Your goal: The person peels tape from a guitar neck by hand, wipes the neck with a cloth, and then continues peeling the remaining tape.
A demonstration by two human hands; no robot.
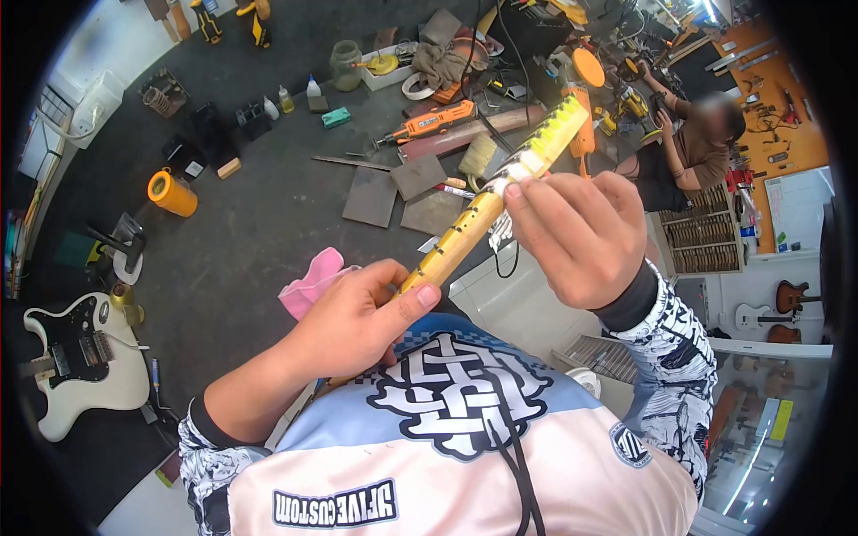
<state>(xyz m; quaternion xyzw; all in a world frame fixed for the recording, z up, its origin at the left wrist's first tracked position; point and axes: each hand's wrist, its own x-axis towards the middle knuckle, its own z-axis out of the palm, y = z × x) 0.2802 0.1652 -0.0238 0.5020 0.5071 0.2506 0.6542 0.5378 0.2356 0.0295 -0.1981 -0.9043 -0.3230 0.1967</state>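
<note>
A long, narrow yellow-brown wooden piece that looks like a guitar neck [453, 239] slants across the middle of the view, with short dark marks along it and a bright yellow upper end. My left hand [366, 308] is closed around its lower end, thumb on top. Higher up, the fingers of my right hand [581, 237] are pinched together against the neck, at a small white piece [502, 182] that looks like cloth. The undersides of the fingers are hidden. Beside my left hand lies a pink cloth [313, 279] on the dark workbench [259, 223].
An orange rotary tool [433, 122], flat dark plates [371, 195] and a brush [483, 155] lie beyond the neck. An orange cylinder [172, 193] and a white electric guitar [89, 357] are at left. Another person [702, 147] works at far right.
</note>
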